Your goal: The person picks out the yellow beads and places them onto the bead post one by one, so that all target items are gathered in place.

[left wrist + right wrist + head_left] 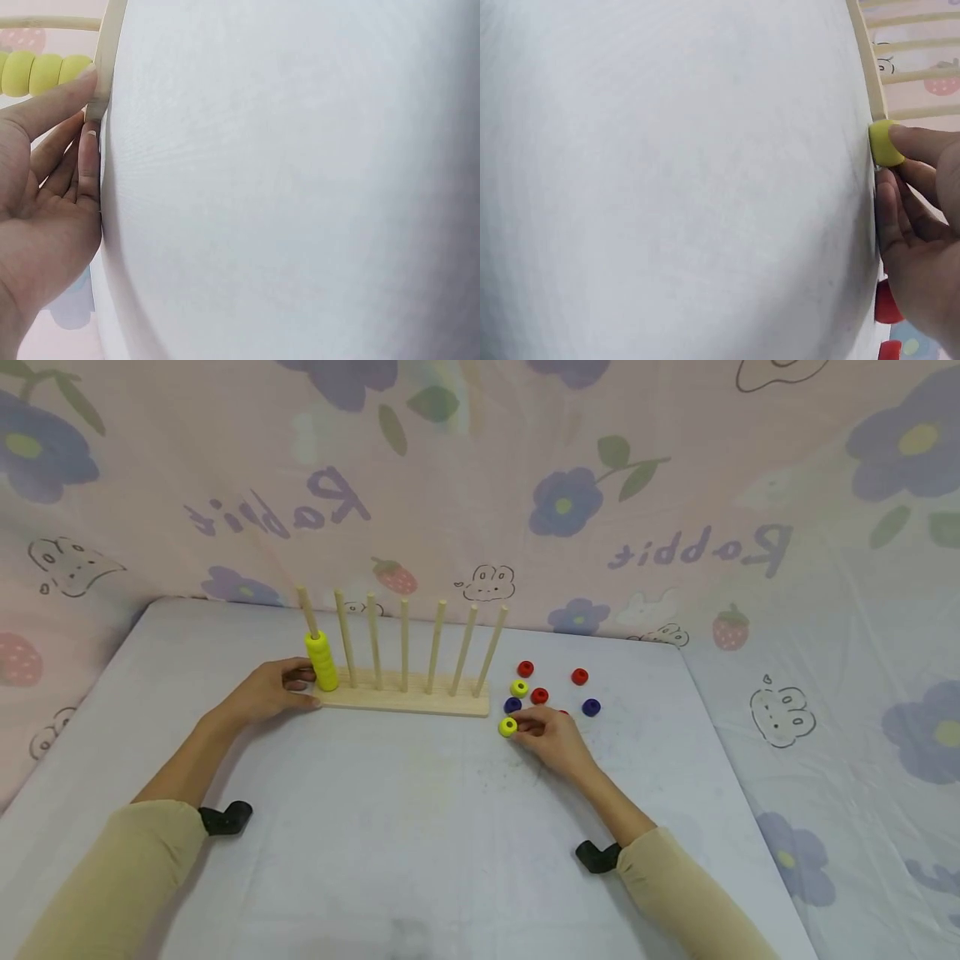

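Head view: the right hand [551, 739] pinches a yellow ring [507, 726] at its fingertips, on the table [420, 827] just right of the wooden peg rack [405, 696]; the left hand [266, 692] rests against the rack's left end beside the yellow ring stack [322, 662]. Left wrist view: straight fingers [56, 105] press the rack base [105, 67]. Right wrist view: thumb and fingers [922, 146] pinch the ring [885, 142] against the table.

Stack of rings [322, 662] on leftmost peg of rack [405, 697]; loose rings [540, 696] right of it.
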A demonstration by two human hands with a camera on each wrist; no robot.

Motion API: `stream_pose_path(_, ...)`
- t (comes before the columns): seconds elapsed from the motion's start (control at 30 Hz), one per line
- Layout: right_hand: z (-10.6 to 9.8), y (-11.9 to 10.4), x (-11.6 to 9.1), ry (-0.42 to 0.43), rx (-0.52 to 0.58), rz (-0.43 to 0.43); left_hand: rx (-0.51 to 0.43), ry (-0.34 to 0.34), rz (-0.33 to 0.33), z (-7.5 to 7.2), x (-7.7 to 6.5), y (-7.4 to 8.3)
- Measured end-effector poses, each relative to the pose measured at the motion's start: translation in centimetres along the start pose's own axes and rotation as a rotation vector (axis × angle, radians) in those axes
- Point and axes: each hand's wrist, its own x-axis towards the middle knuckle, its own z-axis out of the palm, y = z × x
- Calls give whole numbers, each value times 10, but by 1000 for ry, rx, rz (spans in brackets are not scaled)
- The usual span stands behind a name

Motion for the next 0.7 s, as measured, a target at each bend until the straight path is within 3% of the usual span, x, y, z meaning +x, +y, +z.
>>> stream_pose_path(0.33,7,-2,0,35,-68,-35,6,3,-4,0,-1,2)
stream_pose_path(0.7,-3,-8,-1,-29,-24,23,2,4,-11,0,0,0)
